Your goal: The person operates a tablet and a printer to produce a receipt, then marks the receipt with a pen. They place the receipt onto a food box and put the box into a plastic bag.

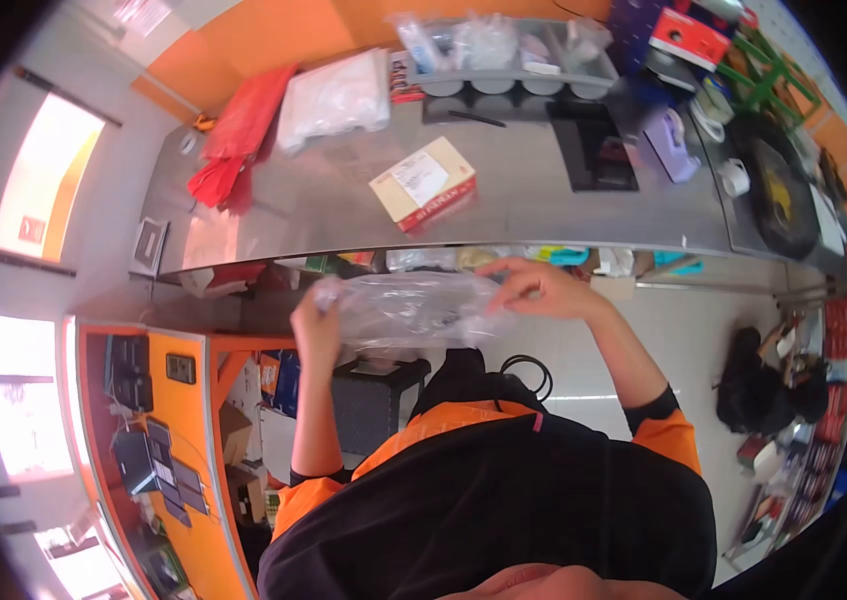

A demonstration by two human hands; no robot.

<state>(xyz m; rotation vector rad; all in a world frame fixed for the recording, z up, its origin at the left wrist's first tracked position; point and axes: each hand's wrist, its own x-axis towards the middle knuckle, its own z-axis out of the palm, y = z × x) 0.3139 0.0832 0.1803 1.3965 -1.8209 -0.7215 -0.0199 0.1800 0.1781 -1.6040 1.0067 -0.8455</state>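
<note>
A clear plastic bag (409,308) is stretched between my two hands, in front of the metal table's near edge. My left hand (318,322) is closed on the bag's left end, where the plastic is bunched. At the bag's right end, my right hand (544,290) has its thumb and fingers curved around the plastic near its edge. Beyond the bag, on the metal table (314,205), lies a cream and red box (424,183) with a white label on top.
Red bags (249,125) and a stack of white plastic (336,98) lie at the back left. A grey divided tray (509,78) holds plastic bags. A purple tape dispenser (672,145) stands on the right. Below are a dark crate (369,400) and an orange cabinet (182,420).
</note>
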